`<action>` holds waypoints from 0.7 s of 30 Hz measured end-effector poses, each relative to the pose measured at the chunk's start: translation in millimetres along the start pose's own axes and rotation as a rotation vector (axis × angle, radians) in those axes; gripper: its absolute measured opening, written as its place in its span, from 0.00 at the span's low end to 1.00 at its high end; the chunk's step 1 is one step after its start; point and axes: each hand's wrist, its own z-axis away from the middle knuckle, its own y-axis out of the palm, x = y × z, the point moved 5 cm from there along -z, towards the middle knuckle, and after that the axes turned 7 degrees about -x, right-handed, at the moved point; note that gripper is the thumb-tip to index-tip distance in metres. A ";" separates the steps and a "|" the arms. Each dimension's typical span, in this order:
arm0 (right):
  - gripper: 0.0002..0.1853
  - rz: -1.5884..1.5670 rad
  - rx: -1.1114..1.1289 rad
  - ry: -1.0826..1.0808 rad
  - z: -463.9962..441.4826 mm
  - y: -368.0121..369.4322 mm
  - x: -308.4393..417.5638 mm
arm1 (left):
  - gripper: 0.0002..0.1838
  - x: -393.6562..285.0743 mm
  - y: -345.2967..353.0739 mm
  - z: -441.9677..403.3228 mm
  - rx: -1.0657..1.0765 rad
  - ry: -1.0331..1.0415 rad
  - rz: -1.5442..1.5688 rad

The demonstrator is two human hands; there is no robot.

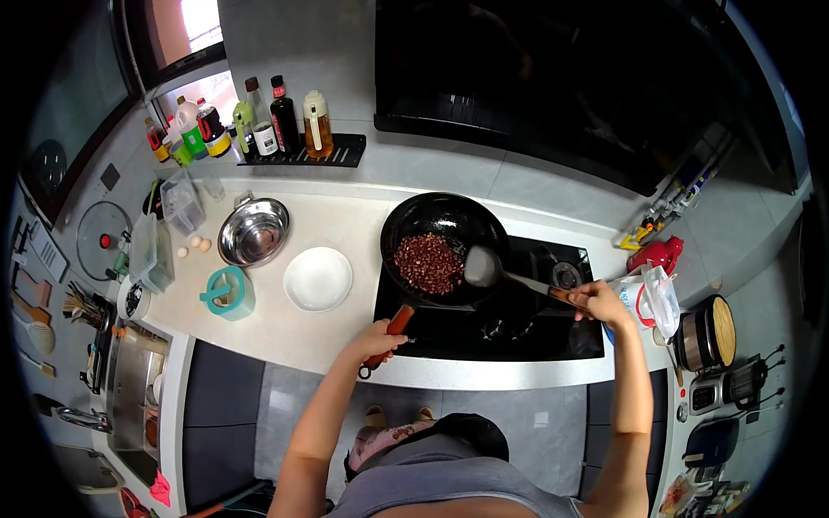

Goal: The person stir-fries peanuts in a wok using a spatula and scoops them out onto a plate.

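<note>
My left hand (pixel 373 342) is wrapped round the wooden handle of a black wok (pixel 401 217), which sits on the left part of the black gas stove (pixel 449 338). In the wok lies a heap of small dark red pieces (pixel 428 263) that look like peanuts or beans. My right hand (pixel 602 303) is closed on the handle of a wok spatula (pixel 483 266). Its metal blade is inside the wok, at the right edge of the heap. Left of the stove, a white plate (pixel 318 279) rests on the counter.
A steel bowl (pixel 253 231), a teal-rimmed container (pixel 229 293) and several eggs (pixel 197 243) stand on the left counter (pixel 285 345). Bottles line a black wall shelf (pixel 345 151). Right of the stove are a plastic bag (pixel 658 298) and a red kettle-like item (pixel 656 255).
</note>
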 end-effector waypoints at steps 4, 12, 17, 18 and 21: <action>0.13 0.093 0.188 0.152 -14.2 -4.9 13.5 | 0.19 -0.3 0.0 -0.3 0.000 0.004 0.000; 0.14 -0.400 0.244 0.300 -47.0 114.2 -26.0 | 0.20 0.8 1.2 -1.0 0.010 0.002 0.019; 0.18 -0.600 0.072 0.207 -40.5 194.9 -27.5 | 0.19 -1.5 8.8 2.8 -0.010 0.004 0.036; 0.19 -0.610 0.036 0.176 -38.9 197.7 -24.3 | 0.19 -1.9 11.5 4.7 -0.006 0.003 0.050; 0.20 -0.582 -0.027 0.191 -38.4 194.9 -20.6 | 0.20 -4.5 13.0 6.5 -0.016 0.010 0.073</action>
